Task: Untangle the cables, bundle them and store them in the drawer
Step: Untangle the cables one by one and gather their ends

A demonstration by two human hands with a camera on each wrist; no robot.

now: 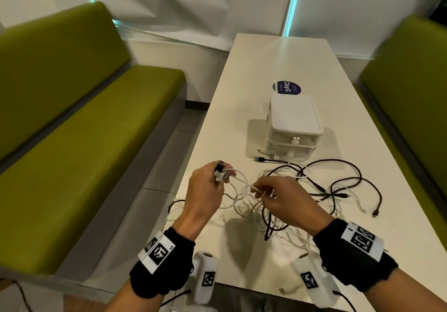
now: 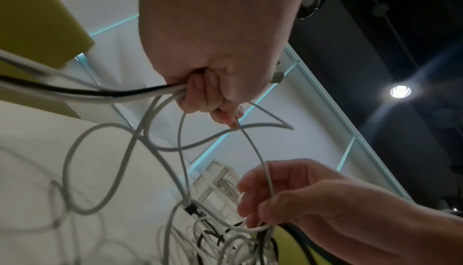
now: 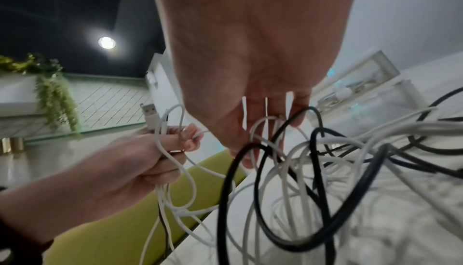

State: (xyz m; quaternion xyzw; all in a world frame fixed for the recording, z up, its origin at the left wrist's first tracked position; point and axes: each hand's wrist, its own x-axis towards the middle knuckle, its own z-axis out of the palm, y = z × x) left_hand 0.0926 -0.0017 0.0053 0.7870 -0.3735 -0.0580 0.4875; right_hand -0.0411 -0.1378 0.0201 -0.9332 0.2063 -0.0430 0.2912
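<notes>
A tangle of white and black cables lies on the white table in front of me. My left hand is raised over the table's left edge, fingers curled round several cable ends with white and black plugs sticking up; the same grip shows in the left wrist view. My right hand pinches a white cable stretched from the left hand, above the heap. A small white two-drawer box stands beyond the cables, both drawers closed.
Green benches flank the table on both sides. A round dark sticker lies behind the drawer box. A black USB plug and loose cable ends spread toward the right side of the table.
</notes>
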